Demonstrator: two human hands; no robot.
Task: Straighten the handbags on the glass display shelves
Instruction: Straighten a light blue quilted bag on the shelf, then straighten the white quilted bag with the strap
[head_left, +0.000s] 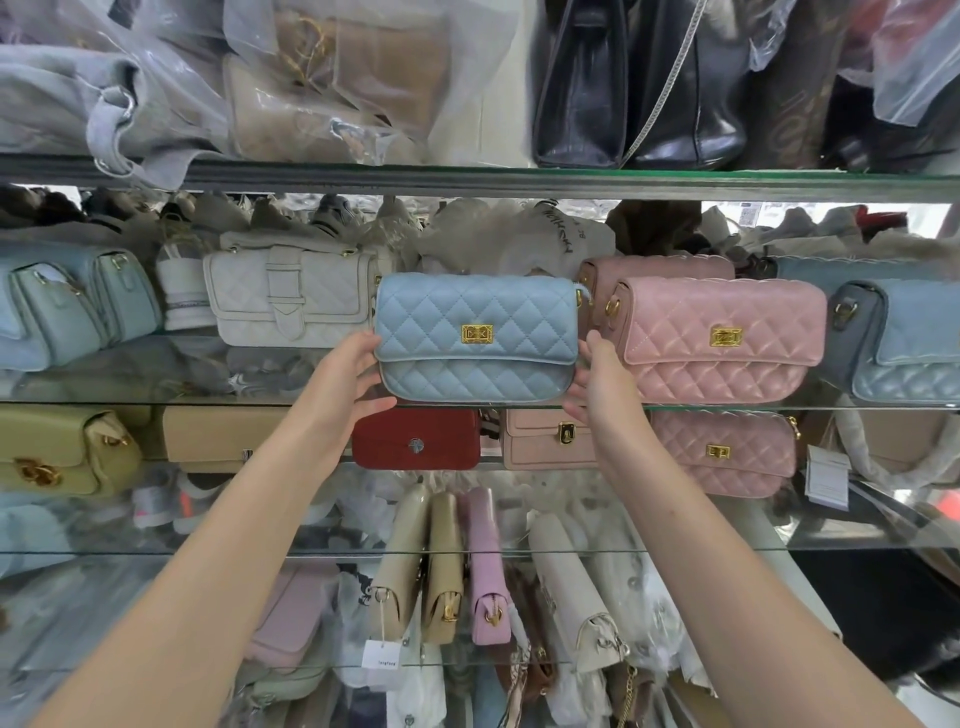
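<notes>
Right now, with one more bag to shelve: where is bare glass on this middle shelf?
Bare glass lies at the shelf front, before the white quilted bag and left of the blue quilted bag held by the left hand and right hand. Rightward it is crowded: pink quilted bag and grey-blue bag stand close; the right hand fills the one gap.

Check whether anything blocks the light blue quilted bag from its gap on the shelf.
Nothing visible blocks it. The left hand and right hand hold the light blue quilted bag by its ends, between the white bag and pink bag.
</notes>
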